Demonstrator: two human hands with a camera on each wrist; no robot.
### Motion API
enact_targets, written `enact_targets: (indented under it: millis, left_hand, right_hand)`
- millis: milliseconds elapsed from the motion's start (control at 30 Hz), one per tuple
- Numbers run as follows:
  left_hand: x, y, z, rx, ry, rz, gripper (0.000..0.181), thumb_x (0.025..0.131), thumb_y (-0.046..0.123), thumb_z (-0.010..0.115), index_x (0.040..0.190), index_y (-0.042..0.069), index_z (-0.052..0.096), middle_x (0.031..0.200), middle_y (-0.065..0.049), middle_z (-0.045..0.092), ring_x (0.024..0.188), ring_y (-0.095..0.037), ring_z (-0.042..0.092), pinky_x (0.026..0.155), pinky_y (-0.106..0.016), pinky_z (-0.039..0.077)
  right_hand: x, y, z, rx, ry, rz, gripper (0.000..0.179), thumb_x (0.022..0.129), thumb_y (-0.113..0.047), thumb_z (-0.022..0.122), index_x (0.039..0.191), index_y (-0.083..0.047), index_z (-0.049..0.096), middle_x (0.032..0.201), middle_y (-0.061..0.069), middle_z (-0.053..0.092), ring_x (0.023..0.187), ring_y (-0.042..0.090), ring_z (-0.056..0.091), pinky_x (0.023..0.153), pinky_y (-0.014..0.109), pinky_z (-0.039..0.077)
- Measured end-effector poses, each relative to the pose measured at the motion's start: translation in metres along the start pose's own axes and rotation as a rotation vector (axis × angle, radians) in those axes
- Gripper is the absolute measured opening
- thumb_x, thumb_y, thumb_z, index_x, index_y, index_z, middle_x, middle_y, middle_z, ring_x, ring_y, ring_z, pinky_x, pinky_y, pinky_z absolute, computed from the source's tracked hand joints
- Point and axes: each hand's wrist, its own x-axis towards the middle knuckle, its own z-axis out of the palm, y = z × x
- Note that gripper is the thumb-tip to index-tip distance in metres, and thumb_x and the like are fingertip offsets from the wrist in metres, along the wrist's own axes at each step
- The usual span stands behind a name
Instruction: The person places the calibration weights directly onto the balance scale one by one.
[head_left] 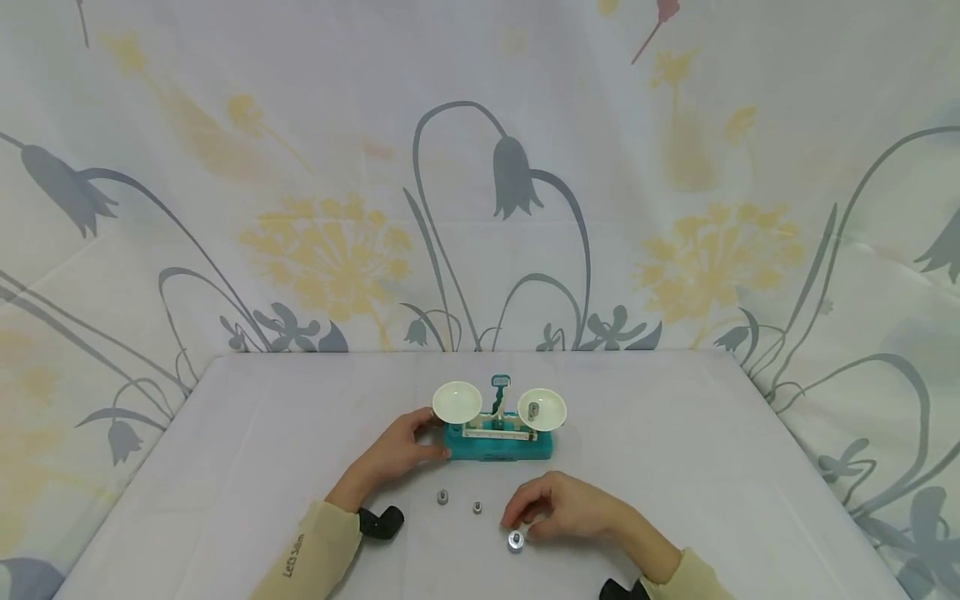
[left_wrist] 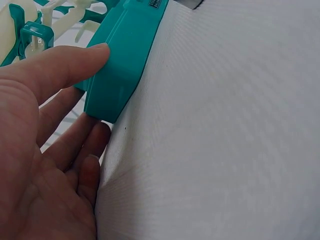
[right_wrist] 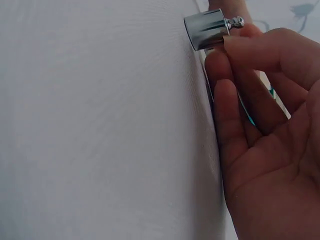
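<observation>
A teal balance scale [head_left: 498, 447] with two white pans stands at mid-table. My left hand [head_left: 401, 446] grips the left end of its base, thumb on the front face and fingers behind, as the left wrist view also shows. A small metal weight [head_left: 533, 412] sits in the right pan [head_left: 553, 401]; nothing shows in the left pan [head_left: 457, 402]. In front of the scale, my right hand [head_left: 570, 507] pinches a larger shiny cylindrical weight [right_wrist: 206, 30] with a knob on top. Thumb tip against its edge, index finger partly hidden behind it.
Two smaller metal weights, one left [head_left: 442, 497] and one right [head_left: 477, 507], stand on the white tablecloth [head_left: 300, 433] between my hands. A black wrist strap piece [head_left: 381, 522] shows at my left sleeve. A flower-patterned curtain [head_left: 480, 250] closes off the table's back and sides.
</observation>
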Motion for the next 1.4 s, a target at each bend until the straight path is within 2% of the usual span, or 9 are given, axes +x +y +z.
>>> enact_targets:
  millis: [100, 333, 600, 900, 1400]
  left_hand:
    - [0.0000, 0.0004, 0.0002, 0.001, -0.001, 0.002, 0.058, 0.081, 0.016, 0.082, 0.133, 0.004, 0.059, 0.134, -0.011, 0.059, 0.136, -0.036, 0.044, 0.114, -0.053, 0.031]
    - [-0.0002, 0.0017, 0.0003, -0.003, -0.001, 0.003, 0.057, 0.080, 0.014, 0.082, 0.132, 0.004, 0.059, 0.130, -0.009, 0.060, 0.134, -0.035, 0.046, 0.114, -0.053, 0.032]
    - [-0.0007, 0.0011, 0.0013, -0.002, 0.006, -0.014, 0.057, 0.081, 0.015, 0.081, 0.132, 0.003, 0.059, 0.133, -0.010, 0.059, 0.135, -0.036, 0.044, 0.114, -0.053, 0.031]
    - [0.0004, 0.0006, 0.0007, 0.018, -0.002, -0.002, 0.056, 0.082, 0.015, 0.081, 0.132, 0.005, 0.059, 0.130, -0.008, 0.060, 0.132, -0.034, 0.047, 0.113, -0.054, 0.032]
    - [0.0001, 0.0024, 0.0001, 0.012, -0.005, -0.012, 0.056, 0.082, 0.016, 0.081, 0.132, 0.005, 0.059, 0.133, -0.009, 0.059, 0.134, -0.035, 0.045, 0.114, -0.054, 0.031]
  right_hand:
    - [-0.0003, -0.0006, 0.0001, 0.011, -0.029, -0.002, 0.029, 0.080, 0.002, 0.076, 0.108, -0.001, 0.074, 0.106, -0.005, 0.072, 0.100, 0.008, 0.063, 0.092, 0.028, 0.053]
    - [0.0015, -0.0023, 0.0021, 0.002, -0.020, -0.018, 0.026, 0.078, -0.005, 0.081, 0.103, -0.002, 0.076, 0.103, -0.004, 0.073, 0.098, 0.008, 0.064, 0.089, 0.027, 0.054]
    - [0.0027, -0.0021, 0.0042, 0.023, -0.024, -0.025, 0.024, 0.077, -0.005, 0.082, 0.100, 0.000, 0.076, 0.100, -0.003, 0.074, 0.096, 0.010, 0.066, 0.088, 0.029, 0.055]
    - [0.0021, -0.0028, 0.0043, 0.016, -0.006, 0.012, 0.024, 0.076, -0.005, 0.083, 0.099, -0.001, 0.077, 0.096, -0.006, 0.075, 0.093, 0.009, 0.067, 0.087, 0.027, 0.055]
    - [0.0026, -0.0021, 0.0057, 0.008, 0.002, -0.002, 0.021, 0.077, -0.005, 0.083, 0.097, -0.001, 0.076, 0.094, -0.007, 0.074, 0.090, 0.006, 0.065, 0.085, 0.027, 0.055]
